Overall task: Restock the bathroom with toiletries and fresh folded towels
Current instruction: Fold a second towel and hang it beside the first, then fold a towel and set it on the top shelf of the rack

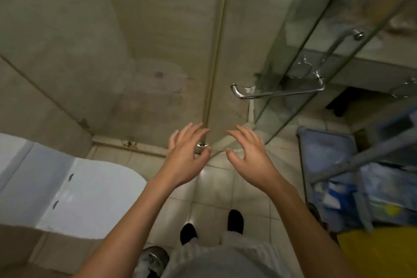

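I hold my left hand (187,153) and right hand (247,153) out in front, close together but not touching, fingers spread and loose, nothing in either. They hang before the glass shower door (158,52), below its chrome handle (277,92), I judge because I am between loads. No towel or bottle shows plainly; the cart (365,156) on my right carries blurred blue and white packs (336,196), likely the stock. The toilet (94,192) sits to my left

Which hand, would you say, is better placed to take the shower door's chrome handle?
Probably the right hand: the handle lies above and to its right, while the left hand would have to cross over. Both hands are open and empty.
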The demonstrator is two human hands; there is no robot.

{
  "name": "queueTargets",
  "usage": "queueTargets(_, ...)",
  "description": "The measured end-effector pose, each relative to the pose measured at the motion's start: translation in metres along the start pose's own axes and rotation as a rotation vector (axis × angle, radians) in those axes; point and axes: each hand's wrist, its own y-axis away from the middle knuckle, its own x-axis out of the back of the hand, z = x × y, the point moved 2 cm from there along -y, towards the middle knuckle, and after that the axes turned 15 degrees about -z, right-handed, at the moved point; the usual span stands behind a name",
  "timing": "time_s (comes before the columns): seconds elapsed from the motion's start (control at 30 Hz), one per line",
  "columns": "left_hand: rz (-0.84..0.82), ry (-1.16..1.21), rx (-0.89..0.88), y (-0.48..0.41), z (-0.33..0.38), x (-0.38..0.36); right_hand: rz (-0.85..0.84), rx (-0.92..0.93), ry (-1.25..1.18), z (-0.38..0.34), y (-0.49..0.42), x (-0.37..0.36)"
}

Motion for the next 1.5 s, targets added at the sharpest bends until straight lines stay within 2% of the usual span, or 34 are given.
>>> queueTargets(0.13, -0.093, -0.039, -0.126, -0.012, 0.043, -0.023, 0.091, -0.082, -0.057, 0.038, 0.040, 0.014)
queueTargets(0.3, -0.139, -0.037, -0.195, -0.026, 0.095, -0.059, 0.169, -0.168, -0.090, 0.085, 0.079, 0.030)
queueTargets(0.67, -0.341, 0.064, -0.270, -0.045, 0.228, -0.171, 0.273, -0.303, -0.238, 0.217, 0.190, 0.072)
queueTargets(0.97, -0.438, 0.000, -0.358, -0.046, 0.313, -0.252, 0.403, -0.399, -0.344, 0.307, 0.281, 0.095)
queueTargets(1.5, -0.607, -0.159, -0.701, -0.070, 0.456, -0.361, 0.647, -0.558, -0.372, 0.375, 0.409, 0.130)
